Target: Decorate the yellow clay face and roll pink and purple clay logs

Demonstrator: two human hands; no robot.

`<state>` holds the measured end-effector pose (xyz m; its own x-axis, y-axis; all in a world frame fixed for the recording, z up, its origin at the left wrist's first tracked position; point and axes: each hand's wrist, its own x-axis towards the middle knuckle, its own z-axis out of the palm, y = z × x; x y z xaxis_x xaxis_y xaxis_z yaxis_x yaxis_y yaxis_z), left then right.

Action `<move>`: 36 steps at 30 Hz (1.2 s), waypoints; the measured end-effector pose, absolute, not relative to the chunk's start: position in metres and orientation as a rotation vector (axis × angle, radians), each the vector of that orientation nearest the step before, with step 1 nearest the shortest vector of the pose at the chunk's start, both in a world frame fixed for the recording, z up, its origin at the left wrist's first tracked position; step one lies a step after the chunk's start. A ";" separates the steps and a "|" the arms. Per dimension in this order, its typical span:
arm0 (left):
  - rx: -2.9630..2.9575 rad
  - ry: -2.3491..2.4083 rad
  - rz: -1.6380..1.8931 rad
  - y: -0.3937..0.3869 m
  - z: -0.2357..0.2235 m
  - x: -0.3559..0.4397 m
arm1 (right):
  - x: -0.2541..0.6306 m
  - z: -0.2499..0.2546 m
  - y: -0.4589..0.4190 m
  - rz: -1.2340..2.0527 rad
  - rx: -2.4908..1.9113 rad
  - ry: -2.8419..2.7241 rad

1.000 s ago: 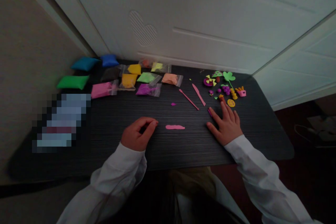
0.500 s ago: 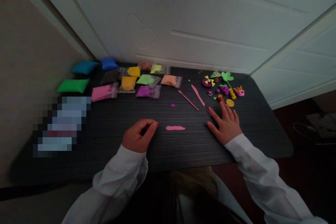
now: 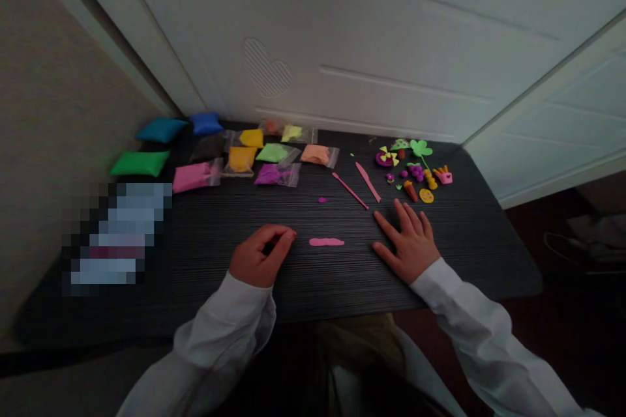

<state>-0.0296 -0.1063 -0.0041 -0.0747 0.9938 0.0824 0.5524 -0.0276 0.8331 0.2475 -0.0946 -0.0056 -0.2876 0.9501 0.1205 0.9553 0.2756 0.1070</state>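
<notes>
My left hand (image 3: 260, 255) rests on the dark tabletop (image 3: 205, 234), its thumb and index finger pressed together. Anything between those fingertips is too small or hidden to make out. Just to its right lies a flattened pink clay strip (image 3: 327, 242). Spread and palm down, my right hand (image 3: 407, 241) lies further right, holding nothing visible. Beyond its index fingertip are a thin pink modelling stick (image 3: 351, 191) and a pink plastic knife (image 3: 368, 182). A small purple clay piece (image 3: 323, 200) sits between the hands, farther back.
Bagged clay in several colours, such as a pink bag (image 3: 192, 177) and a purple bag (image 3: 276, 174), fills the back left. Small clay figures, including a green flower (image 3: 421, 148) and a yellow disc (image 3: 426, 195), stand back right. A blurred flat object (image 3: 122, 228) lies left.
My right hand has slid left and slightly toward me, away from the clay figures. A small purple strip near its index finger is now out of sight. My left hand keeps its pinch.
</notes>
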 end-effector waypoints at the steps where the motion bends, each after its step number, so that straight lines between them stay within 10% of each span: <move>1: 1.628 1.677 0.990 -0.106 -0.004 -0.030 | 0.249 -0.006 -0.093 -0.263 -1.894 -2.435; 36: 1.636 1.714 0.974 -0.106 -0.003 -0.029 | 0.252 0.001 -0.091 -0.172 -1.713 -2.618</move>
